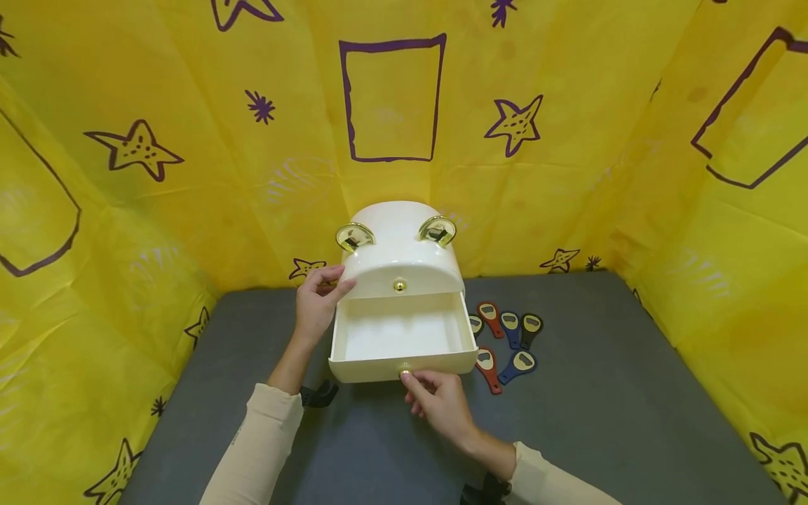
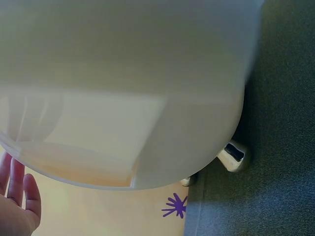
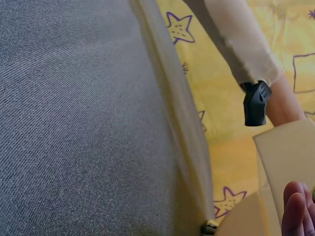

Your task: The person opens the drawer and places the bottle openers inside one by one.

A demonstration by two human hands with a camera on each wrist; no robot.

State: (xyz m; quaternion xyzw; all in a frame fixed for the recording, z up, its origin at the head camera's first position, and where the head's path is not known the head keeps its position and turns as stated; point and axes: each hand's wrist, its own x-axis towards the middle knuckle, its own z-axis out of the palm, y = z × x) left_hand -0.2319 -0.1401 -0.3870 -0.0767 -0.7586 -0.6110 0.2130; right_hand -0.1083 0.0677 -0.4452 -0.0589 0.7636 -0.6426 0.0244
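Note:
A cream-white two-drawer box [image 1: 400,235] with gold ear-like pieces stands against the back wall. Its lower drawer [image 1: 404,330] is pulled out, and its white inside holds nothing. My right hand [image 1: 444,407] pinches the small gold knob [image 1: 405,374] on that drawer's front between thumb and fingers. The upper drawer's gold knob [image 1: 400,285] is in view above. My left hand [image 1: 317,301] rests its fingertips on the box's left side near the front; in the left wrist view its fingers [image 2: 32,194] are loosely extended beside the pale curved surface.
Several bottle openers in red, blue and black lie on the grey table [image 1: 593,393] right of the drawer, among them a red bottle opener [image 1: 487,368] and a blue bottle opener [image 1: 519,365]. Yellow cloth [image 1: 391,179] with purple drawings surrounds the table.

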